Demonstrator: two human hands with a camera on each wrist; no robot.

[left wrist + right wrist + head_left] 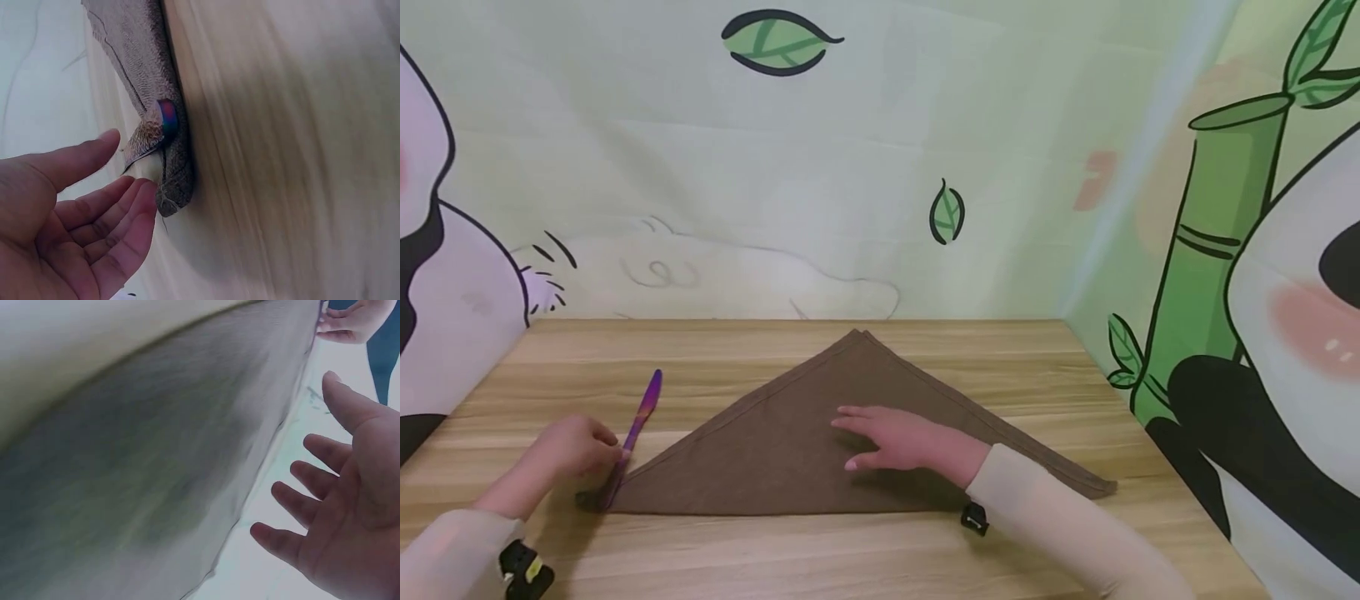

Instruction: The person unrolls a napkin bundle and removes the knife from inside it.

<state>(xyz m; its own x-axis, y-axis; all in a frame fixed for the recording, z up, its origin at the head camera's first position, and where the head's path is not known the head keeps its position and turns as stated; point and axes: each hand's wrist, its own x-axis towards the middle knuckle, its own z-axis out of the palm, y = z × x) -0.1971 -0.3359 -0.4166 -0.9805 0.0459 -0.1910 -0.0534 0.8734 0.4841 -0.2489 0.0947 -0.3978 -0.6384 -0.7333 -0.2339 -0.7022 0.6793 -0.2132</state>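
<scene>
A brown cloth napkin [760,454], folded into a triangle, lies on the table with its peak pointing away from me. Across its left corner lies an iridescent purple table knife [642,418]. My left hand [568,450] is beside the knife at that corner. In the left wrist view, the thumb stands apart from loosely bent fingers, and the knife's shiny end [168,117] rests on the napkin [180,147] outside the grasp. My right hand [895,440] hovers over the napkin's middle with its fingers spread, holding nothing; in the right wrist view its palm [356,506] shows.
The wood-grain table [790,554] reaches back to a pale cloth backdrop [1000,125] printed with leaves, bamboo and pandas. Backdrop sides flank the table left and right. Each wrist carries a small black device, such as the left one [526,571].
</scene>
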